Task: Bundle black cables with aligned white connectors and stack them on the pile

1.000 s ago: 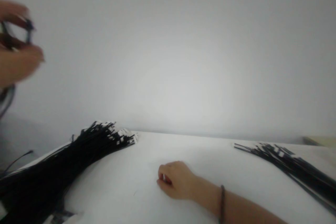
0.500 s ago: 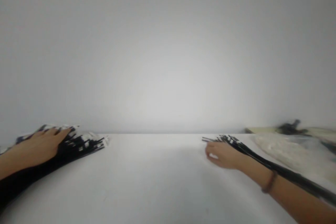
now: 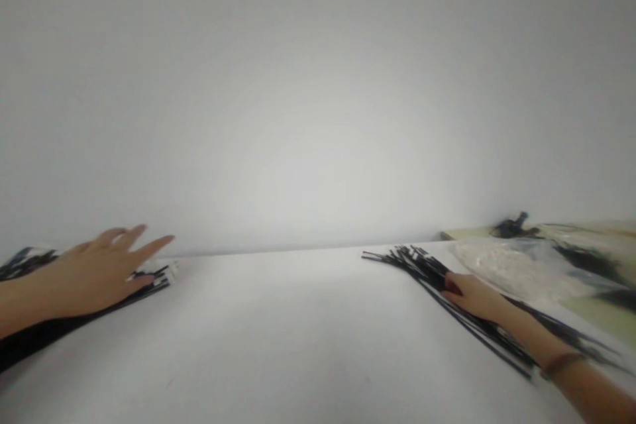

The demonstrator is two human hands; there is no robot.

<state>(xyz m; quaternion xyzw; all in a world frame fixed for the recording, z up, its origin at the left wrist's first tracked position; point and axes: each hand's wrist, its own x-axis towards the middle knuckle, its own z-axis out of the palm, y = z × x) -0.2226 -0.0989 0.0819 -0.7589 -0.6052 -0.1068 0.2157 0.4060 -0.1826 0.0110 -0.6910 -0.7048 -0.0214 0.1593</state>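
At the left lies a thick bundle of black cables point(image 3: 54, 334) with white ends. My left hand point(image 3: 94, 275) is over this bundle, fingers spread and pointing to the right, with the thumb at the white ends. It holds nothing that I can see. On the right side of the table, a second, looser bundle of black cables point(image 3: 417, 265) runs slantwise, with small white marks near its far ends. My right hand point(image 3: 474, 298) lies on it with curled fingers closed on some of the cables. Its fingertips are partly hidden.
Right of the second bundle sits a clear plastic bag point(image 3: 517, 268) of whitish small pieces. Behind it is a black object point(image 3: 514, 225) on a yellowish surface point(image 3: 462, 233). The white table point(image 3: 278, 331) meets a plain wall point(image 3: 318, 112) at the back.
My left hand has lifted and moved right, spreading its fingers. My right hand has shifted right onto the right bundle and closed on it, and those cables now lie more spread out.
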